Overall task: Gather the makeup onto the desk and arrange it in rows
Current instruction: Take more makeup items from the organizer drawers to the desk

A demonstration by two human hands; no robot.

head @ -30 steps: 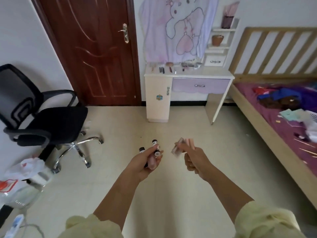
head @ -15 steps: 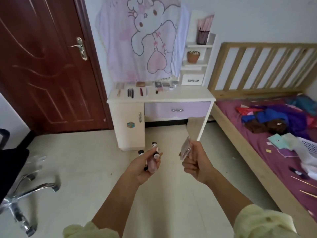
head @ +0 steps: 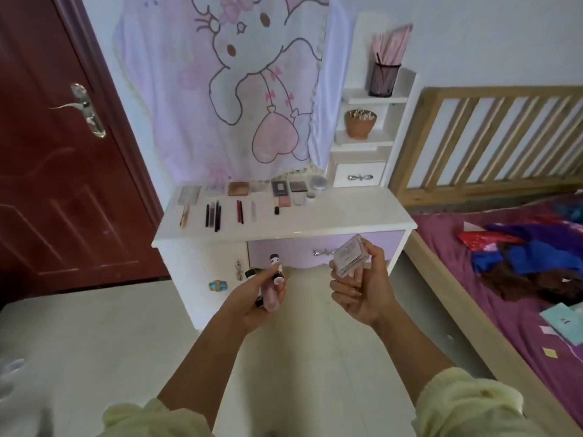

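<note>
The left hand (head: 252,298) closes its fingers round several small tubes (head: 274,279). The right hand (head: 362,294) grips a compact (head: 350,255). Both are short of the worktop (head: 331,222). Place each item singly, aligned with the makeup rows (head: 239,211).

A: Left boundary?
B: Red-brown door (head: 47,184), metal handle (head: 83,108); white wall (head: 473,33).
A: Centre, right?
B: White desk (head: 347,216) with lilac drawer (head: 284,250) against the wall; slatted wooden bed frame (head: 504,91), purple sheet (head: 504,313). Floor (head: 79,342): pale tiles.

The desk (head: 331,217) lay open along its front; makeup rows (head: 238,188) (palettes behind pencils) crowded the back, a shelf tower (head: 362,143) the right corner.
</note>
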